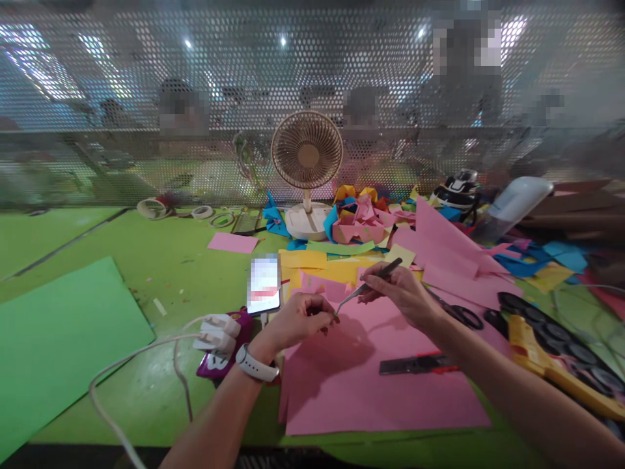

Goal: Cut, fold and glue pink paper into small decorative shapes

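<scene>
R hand (396, 290) pinching tweezers (360, 289) above pink sheet (342, 397); long axis slants down-left, tip at/nr L hand (312, 312) fingertips. L fingers curled twd thumb; can't tell if fully closed or gripping anything. L nearer tip.

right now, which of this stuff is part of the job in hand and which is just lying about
Apparently part of the job:
tweezers, held in the right hand, tip at the left hand
pink paper, beneath both hands

Apparently just about:
fan
phone
green sheet
scissors
yellow-handled tool
</scene>
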Demonstrator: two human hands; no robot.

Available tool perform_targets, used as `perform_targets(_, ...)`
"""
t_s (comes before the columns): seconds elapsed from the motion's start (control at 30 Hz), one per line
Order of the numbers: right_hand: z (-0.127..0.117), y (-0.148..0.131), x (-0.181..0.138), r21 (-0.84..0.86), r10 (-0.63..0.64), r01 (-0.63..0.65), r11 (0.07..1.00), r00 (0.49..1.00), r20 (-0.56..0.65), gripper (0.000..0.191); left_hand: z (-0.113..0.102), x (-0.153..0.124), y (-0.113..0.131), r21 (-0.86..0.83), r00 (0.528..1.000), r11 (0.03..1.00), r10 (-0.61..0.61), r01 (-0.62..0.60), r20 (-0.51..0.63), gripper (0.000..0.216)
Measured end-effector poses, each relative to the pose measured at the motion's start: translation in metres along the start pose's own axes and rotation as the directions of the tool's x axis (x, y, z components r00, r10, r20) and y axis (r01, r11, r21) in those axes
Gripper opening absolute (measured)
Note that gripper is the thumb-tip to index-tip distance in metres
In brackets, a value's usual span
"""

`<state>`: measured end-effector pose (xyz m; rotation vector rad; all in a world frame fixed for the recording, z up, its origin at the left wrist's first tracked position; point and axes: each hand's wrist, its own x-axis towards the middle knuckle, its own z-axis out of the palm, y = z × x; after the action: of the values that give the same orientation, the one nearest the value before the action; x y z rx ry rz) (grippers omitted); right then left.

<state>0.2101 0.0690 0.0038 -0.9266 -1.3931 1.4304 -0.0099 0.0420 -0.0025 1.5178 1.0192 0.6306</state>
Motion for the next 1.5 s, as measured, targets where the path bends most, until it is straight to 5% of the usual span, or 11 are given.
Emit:
perform_targets(0.13,-0.006,0.002,0.002,0.022,-0.018,0.02,1.0,0.997,-0.077,0.028,-0.005,0.003,-0.001,0.027,0.98,1.0,-0.003,0.008,-0.197,0.018)
perform_targets(0.23,-0.011,0.003,0.004,0.071,-0.028,0.037,0.997,0.993,-0.114,0.028,-0.013,0.006,-0.008,0.337,0.863,0.937,0.092,0.094,-0.496,0.034)
perform_targets(0.3,-0.013,0.002,0.005,0.095,-0.027,0.039,0.995,0.992,-0.127,0.028,-0.018,0.009,-0.014,0.548,0.799,0.807,0.174,0.22,-0.576,0.046)
perform_targets(0.43,-0.015,0.003,0.007,0.11,-0.016,0.03,0.994,0.992,-0.128,0.028,-0.019,0.016,-0.024,0.755,0.839,0.563,0.186,0.336,-0.512,0.055)
perform_targets(0.57,-0.015,0.006,0.007,0.106,-0.016,0.03,0.994,0.991,-0.129,0.029,-0.018,0.024,-0.03,0.823,0.88,0.484,0.195,0.298,-0.433,0.039)
perform_targets(0.87,-0.012,0.009,0.009,0.124,0.023,-0.006,0.992,0.991,-0.132,0.031,-0.023,0.024,-0.027,0.801,0.871,0.531,0.213,0.277,-0.443,0.016)
perform_targets(1.17,-0.009,-0.005,0.003,0.14,0.017,0.003,0.99,0.99,-0.142,0.032,-0.019,0.008,-0.004,0.801,0.858,0.591,0.455,-0.092,-0.238,0.013)
perform_targets(1.33,-0.008,-0.011,-0.001,0.152,0.008,0.011,0.988,0.992,-0.123,0.03,-0.02,0.006,0.006,0.368,0.962,0.913,0.239,-0.177,-0.131,0.019)
perform_targets(1.5,-0.005,-0.011,-0.004,0.153,0.0,0.015,0.988,0.996,-0.093,0.027,-0.017,0.002,0.015,0.023,0.983,0.988,0.152,-0.15,-0.102,0.021)
